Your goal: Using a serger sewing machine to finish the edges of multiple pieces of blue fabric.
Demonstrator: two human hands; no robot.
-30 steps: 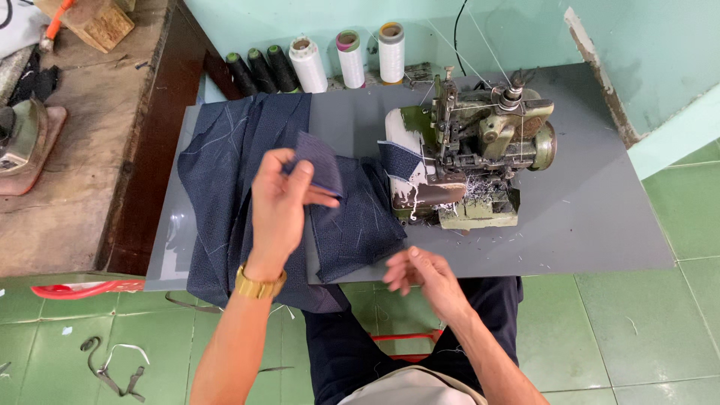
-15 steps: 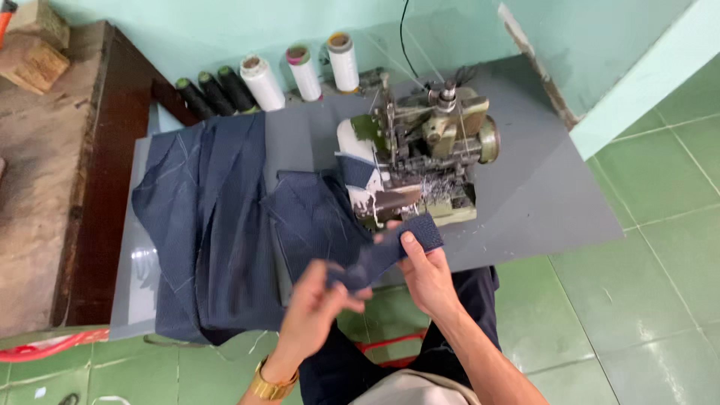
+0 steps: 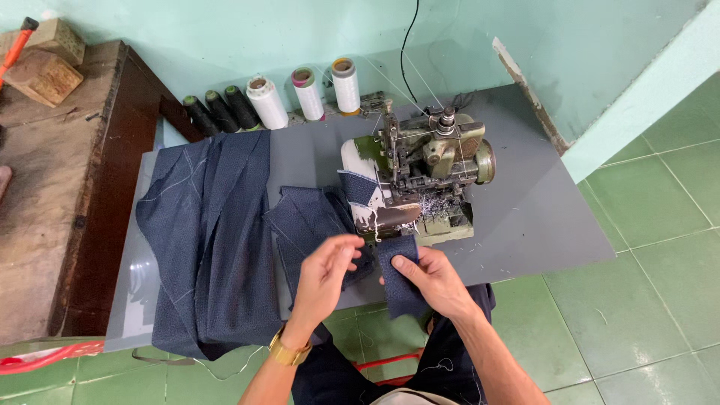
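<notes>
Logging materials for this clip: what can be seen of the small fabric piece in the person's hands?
The small fabric piece is dark navy woven cloth, roughly rectangular and limp. The right hand pinches it, thumb on top; the left hand meets its left edge. It hangs over the grey table edge, just before the sewing machine.

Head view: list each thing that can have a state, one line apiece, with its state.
left hand: fingers curled on the dark fabric pieces
right hand: holding a small navy fabric piece by the machine front
sewing machine: threaded, fabric at its left side
large navy fabric: draped over the table edge
thread cones: upright
</notes>
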